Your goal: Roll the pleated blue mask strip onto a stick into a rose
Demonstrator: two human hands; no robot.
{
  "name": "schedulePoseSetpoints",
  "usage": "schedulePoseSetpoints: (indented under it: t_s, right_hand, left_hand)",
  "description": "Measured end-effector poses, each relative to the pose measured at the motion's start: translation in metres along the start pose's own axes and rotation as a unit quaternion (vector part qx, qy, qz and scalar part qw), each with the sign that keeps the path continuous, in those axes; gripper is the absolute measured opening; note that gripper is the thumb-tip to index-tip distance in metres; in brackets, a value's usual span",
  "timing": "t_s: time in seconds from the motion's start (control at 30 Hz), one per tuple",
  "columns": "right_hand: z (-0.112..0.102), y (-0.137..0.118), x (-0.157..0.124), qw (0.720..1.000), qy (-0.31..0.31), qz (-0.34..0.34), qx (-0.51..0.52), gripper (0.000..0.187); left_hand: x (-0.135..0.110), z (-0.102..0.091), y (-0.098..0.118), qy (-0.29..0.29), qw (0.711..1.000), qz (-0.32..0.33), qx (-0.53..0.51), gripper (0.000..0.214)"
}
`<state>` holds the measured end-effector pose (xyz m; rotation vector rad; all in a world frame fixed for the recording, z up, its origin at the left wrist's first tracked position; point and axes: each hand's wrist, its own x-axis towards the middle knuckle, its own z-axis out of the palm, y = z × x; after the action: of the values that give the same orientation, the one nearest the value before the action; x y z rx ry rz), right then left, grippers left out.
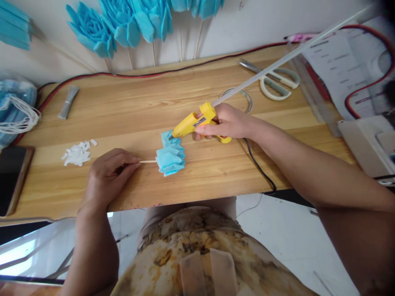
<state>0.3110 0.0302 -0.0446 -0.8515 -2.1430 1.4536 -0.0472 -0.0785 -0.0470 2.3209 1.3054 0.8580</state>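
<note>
My left hand [112, 174] pinches a thin wooden stick [148, 161] between thumb and fingers. At the stick's far end sits a blue fabric flower [170, 158], lying sideways just above the table. My right hand [228, 123] is wrapped round a yellow glue gun [188, 124], whose dark nozzle points down-left at the flower's upper petal, touching or nearly so. A long translucent glue stick [277, 61] runs out of the gun's back, up to the right. Its black cord hangs below my right wrist.
Finished blue flowers [92, 31] on sticks lean against the wall. White scraps [77, 153] and a phone [14, 181] lie left; a bundle of thin ties [68, 102] is behind. Scissors [277, 82], a tape roll [245, 98] and papers [348, 61] are right. A red-black cable [173, 72] crosses the back.
</note>
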Motion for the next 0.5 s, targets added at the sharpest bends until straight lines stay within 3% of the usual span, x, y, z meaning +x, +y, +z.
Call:
schedulePoseSetpoints:
  t_s: [0.37, 0.5]
  right_hand:
    - [0.0011, -0.0002, 0.0004, 1.0, 0.003, 0.008, -0.013, 0.036]
    - [0.0017, -0.0013, 0.0004, 0.999, 0.011, 0.043, -0.022, 0.037]
  left_hand:
    - [0.0008, 0.0004, -0.0003, -0.001, 1.0, -0.003, -0.002, 0.01]
    - [0.0008, 0.0003, -0.0002, 0.003, 1.0, 0.005, -0.005, 0.01]
